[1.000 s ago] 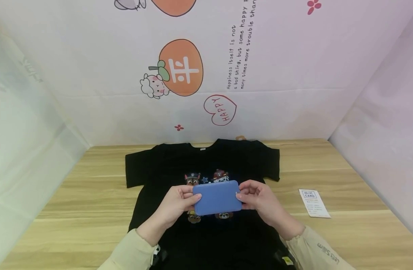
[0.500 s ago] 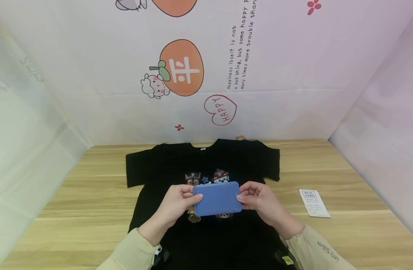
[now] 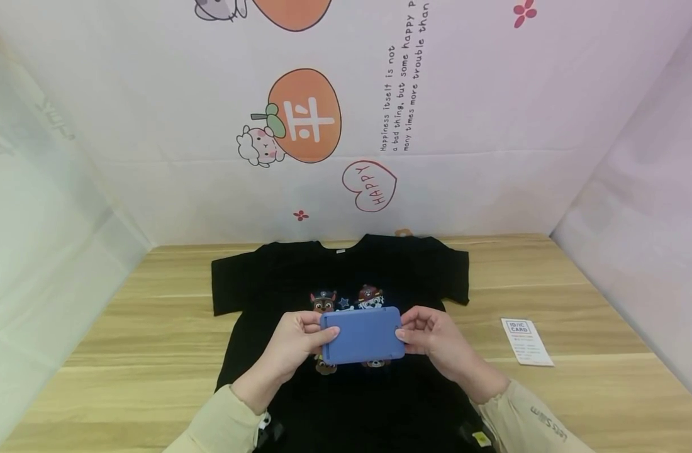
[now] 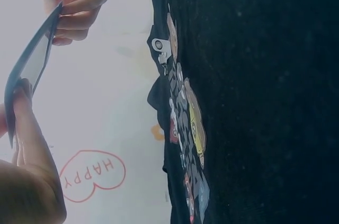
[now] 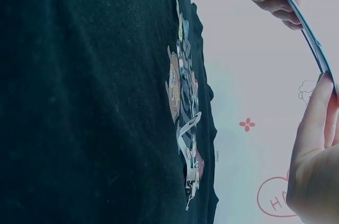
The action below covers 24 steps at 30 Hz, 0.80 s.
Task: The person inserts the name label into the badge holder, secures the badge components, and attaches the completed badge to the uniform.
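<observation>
A flat blue card holder is held up level above the shirt in the head view. My left hand pinches its left end, thumb on the near face. My right hand pinches the other end in the same way. Seen edge-on in the left wrist view, the card holder is thin, with a paler inner face. Beneath it a black T-shirt with a cartoon dog print lies spread on the table, partly hidden. On the print is a small metal clip, hidden in the head view.
A white card printed "ID/IC CARD" lies on the wooden table to the right of the shirt. White printed cloth walls in the back and both sides.
The card holder has tilted slightly, so more of the rim along its left and upper edges shows. Both hands keep their pinch and have barely moved.
</observation>
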Motion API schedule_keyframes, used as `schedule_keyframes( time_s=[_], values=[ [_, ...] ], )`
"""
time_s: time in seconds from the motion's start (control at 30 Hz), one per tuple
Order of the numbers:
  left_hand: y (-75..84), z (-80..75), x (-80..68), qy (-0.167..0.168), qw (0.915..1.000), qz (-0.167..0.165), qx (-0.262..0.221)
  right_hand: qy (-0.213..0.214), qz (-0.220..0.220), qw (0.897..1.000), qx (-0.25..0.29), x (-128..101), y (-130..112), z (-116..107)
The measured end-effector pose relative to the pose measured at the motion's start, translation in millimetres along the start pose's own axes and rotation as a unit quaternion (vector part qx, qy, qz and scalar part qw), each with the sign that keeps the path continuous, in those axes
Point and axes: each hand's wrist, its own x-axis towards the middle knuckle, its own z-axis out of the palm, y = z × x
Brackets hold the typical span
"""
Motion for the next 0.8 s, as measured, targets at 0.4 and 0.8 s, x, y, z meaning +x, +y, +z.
schedule_keyframes(
  time_s=[0.4,0.8],
  values=[
    [-2.0,-1.6,0.8,0.015,0.9998,-0.004,0.011,0.004,0.009,1.0,0.001,0.8,2.9,1.5],
    [-0.3,-1.8,1.3,0.022,0.9997,-0.007,0.009,-0.001,0.004,1.0,0.006,1.0,2.8,2.1]
  ],
)
